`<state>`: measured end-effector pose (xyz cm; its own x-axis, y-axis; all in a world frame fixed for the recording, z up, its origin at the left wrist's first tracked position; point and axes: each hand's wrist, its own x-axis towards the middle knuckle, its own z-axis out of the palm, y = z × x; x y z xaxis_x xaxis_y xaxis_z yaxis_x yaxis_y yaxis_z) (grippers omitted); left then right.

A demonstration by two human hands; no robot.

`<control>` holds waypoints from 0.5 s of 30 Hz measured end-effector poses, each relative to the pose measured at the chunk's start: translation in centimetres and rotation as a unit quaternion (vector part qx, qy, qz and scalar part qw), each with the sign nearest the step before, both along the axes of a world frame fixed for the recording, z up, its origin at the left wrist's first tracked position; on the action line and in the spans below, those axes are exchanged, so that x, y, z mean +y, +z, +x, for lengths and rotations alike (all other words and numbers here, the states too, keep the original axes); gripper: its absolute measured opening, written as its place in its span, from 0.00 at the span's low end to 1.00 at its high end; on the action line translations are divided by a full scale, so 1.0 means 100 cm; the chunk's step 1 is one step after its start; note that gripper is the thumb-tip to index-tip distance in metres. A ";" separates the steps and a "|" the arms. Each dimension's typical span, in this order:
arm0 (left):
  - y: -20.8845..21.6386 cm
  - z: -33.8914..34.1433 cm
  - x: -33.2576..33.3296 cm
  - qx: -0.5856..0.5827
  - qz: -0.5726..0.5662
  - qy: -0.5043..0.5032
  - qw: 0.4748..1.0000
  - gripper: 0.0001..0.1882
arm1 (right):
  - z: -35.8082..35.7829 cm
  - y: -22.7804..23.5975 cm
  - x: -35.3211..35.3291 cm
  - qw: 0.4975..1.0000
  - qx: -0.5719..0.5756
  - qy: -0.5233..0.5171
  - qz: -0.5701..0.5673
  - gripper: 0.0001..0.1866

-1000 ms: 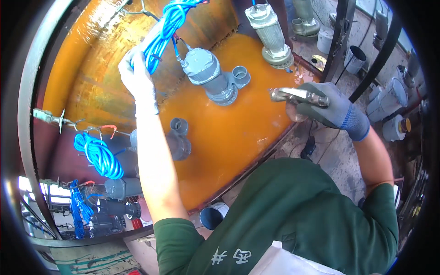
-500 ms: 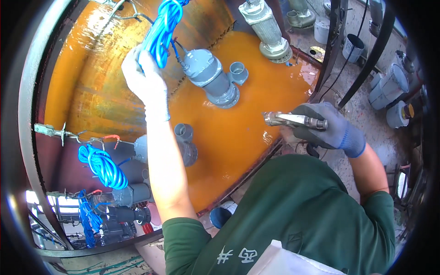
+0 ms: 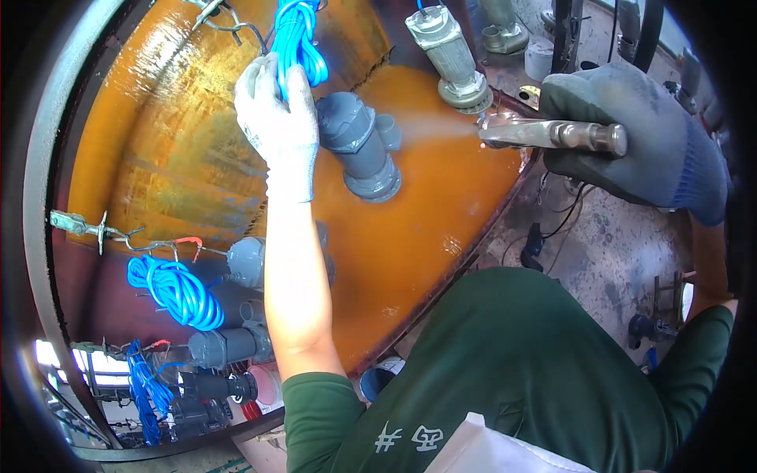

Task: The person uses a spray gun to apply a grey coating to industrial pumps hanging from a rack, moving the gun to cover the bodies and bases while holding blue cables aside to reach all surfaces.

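A grey submersible pump [image 3: 359, 150] hangs in front of me over the orange-coated surface. My left hand [image 3: 280, 118], in a white glove, is closed around the lower end of a coiled blue cable [image 3: 296, 39] just above the pump. On the right, my right hand [image 3: 631, 130], in a grey glove, grips a metal spray gun [image 3: 552, 134]. A pale mist streams leftward from its nozzle onto the pump's side outlet. The trigger is hidden by the glove.
An unpainted-looking metal pump [image 3: 449, 59] hangs at the back. Along the left, more grey pumps [image 3: 225, 347] hang with blue cable coils [image 3: 175, 292] on a chain line with hooks [image 3: 102, 229]. A dark frame edge [image 3: 453, 276] borders the orange surface; hoses lie on the floor.
My right hand has risen and moved right with the spray gun, and mist now comes out. My left hand shifted slightly right; the pump has turned, its outlet now facing the gun.
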<state>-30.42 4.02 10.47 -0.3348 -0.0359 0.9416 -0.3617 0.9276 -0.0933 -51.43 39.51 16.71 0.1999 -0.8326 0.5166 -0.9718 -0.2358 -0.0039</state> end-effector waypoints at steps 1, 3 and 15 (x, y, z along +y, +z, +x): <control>0.001 0.000 0.002 -0.004 0.010 0.005 1.000 0.22 | 0.004 0.002 0.001 0.999 0.011 -0.022 0.020 0.11; 0.002 0.004 0.003 -0.001 0.015 -0.001 1.000 0.22 | 0.011 0.013 -0.004 0.985 -0.128 -0.050 0.109 0.11; 0.011 0.056 -0.014 0.096 0.220 -0.092 0.966 0.21 | -0.018 -0.127 0.002 0.892 -0.371 0.051 0.252 0.13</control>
<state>-24.82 2.63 11.58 -0.1946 -0.4043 0.8937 -0.1590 0.9121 0.3780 -53.23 39.69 3.99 0.0469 -0.9935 0.1033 -0.6303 -0.1096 -0.7686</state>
